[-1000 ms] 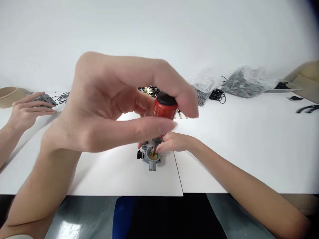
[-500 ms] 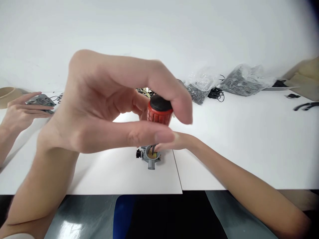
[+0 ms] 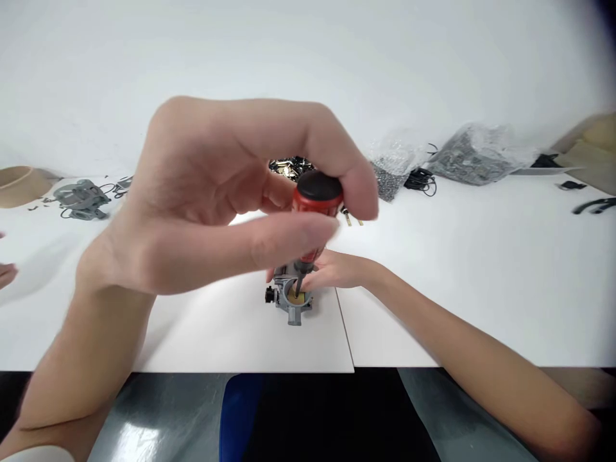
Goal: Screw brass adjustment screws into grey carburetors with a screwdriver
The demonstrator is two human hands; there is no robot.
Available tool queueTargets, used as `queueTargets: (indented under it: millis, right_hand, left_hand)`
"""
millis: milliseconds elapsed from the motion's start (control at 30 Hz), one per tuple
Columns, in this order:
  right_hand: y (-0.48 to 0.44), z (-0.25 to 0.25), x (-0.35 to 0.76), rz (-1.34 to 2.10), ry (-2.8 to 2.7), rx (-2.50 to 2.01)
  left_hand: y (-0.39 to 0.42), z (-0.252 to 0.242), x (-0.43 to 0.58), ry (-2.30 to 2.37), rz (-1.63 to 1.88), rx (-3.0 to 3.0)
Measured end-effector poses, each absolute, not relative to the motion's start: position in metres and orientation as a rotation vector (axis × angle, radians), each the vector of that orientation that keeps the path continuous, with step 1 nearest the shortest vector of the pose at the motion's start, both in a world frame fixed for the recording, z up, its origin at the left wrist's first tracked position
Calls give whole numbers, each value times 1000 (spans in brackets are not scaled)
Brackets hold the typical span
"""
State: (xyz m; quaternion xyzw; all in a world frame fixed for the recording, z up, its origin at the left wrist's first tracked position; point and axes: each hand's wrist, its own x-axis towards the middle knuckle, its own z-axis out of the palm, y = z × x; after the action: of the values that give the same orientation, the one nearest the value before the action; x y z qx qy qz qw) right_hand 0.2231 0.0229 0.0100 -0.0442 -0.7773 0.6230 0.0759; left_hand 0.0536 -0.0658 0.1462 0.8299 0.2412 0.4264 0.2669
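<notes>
My left hand (image 3: 226,186) is large in the foreground, its thumb and fingers curled around the red handle of a screwdriver (image 3: 317,204) with a black cap. The shaft slants down into the round bore of a small grey metal carburetor (image 3: 294,316), its tip at the brass-coloured plate inside. A black knob sticks out from the carburetor's left side. Behind the body, my right hand (image 3: 337,268) grips it against the white table; my fingers there are partly hidden by the screwdriver and the carburetor.
Another person's fingertips (image 3: 6,274) show at the left edge. Beyond lie another grey carburetor (image 3: 81,197) and a beige round container (image 3: 22,186). Along the back are small metal parts (image 3: 291,168), black cables (image 3: 420,181) and a clear plastic bag of parts (image 3: 474,157). A table seam (image 3: 343,324) runs beside the carburetor.
My left thumb and fingers have shifted slightly to the right and up with the screwdriver handle, exposing more of its lower part. The other person's hand has withdrawn left from the far carburetor.
</notes>
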Motion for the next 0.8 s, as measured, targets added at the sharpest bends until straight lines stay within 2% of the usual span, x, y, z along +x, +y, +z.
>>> queueTargets:
  millis: [200, 400, 533, 800]
  right_hand:
    - [23, 13, 223, 1865, -2338, -98]
    - [22, 10, 223, 1866, -2336, -122]
    - [22, 12, 223, 1813, -2362, -112]
    - [22, 12, 223, 1868, -2343, -142]
  left_hand:
    - [-63, 143, 57, 812, 1156, 2384]
    - [-67, 152, 57, 644, 1107, 2297]
    - [-67, 161, 64, 706, 1046, 2246]
    - [-69, 152, 58, 552, 1100, 2318]
